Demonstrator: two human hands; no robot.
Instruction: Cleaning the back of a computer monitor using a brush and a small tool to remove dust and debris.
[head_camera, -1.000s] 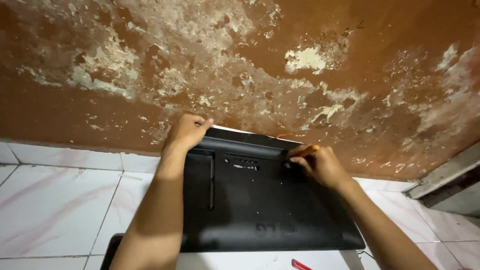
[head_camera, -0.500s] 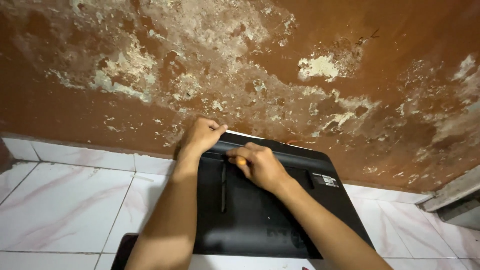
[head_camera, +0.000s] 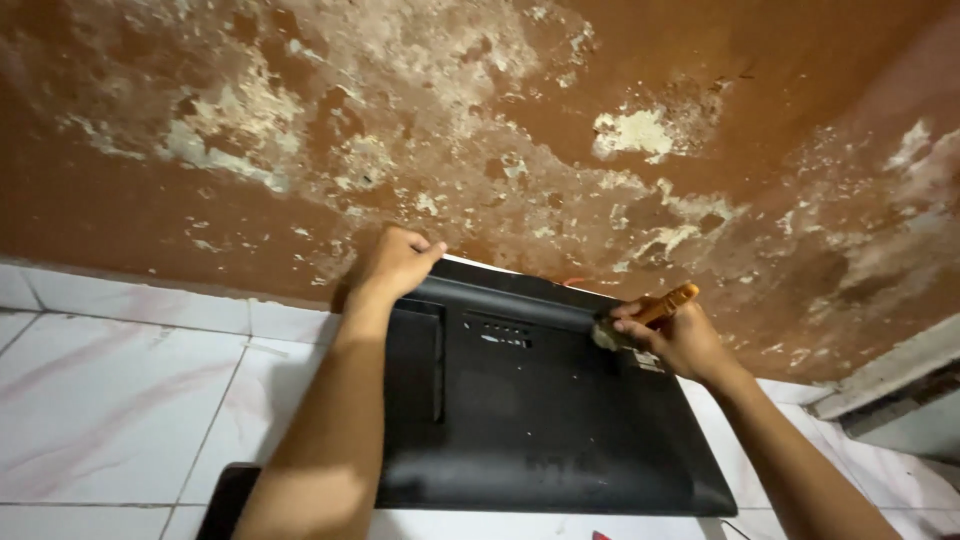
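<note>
My left hand (head_camera: 392, 262) curls over the top edge of the black monitor (head_camera: 530, 400) lying face down on the white tiles (head_camera: 120, 390), while my right hand (head_camera: 672, 335) pinches an orange-handled brush (head_camera: 650, 315), its bristles touching the monitor's back.

A brown wall (head_camera: 480, 130) with peeling pale patches fills twelve o'clock, white marbled floor tiles (head_camera: 110, 400) spreading toward eight o'clock.

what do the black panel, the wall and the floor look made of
Panel: matte black plastic, likely, with moulded vents and ridges. Wall: brown paint over plaster, flaking to pale patches. Floor: glossy white tile, seemingly ceramic, with grout lines.
</note>
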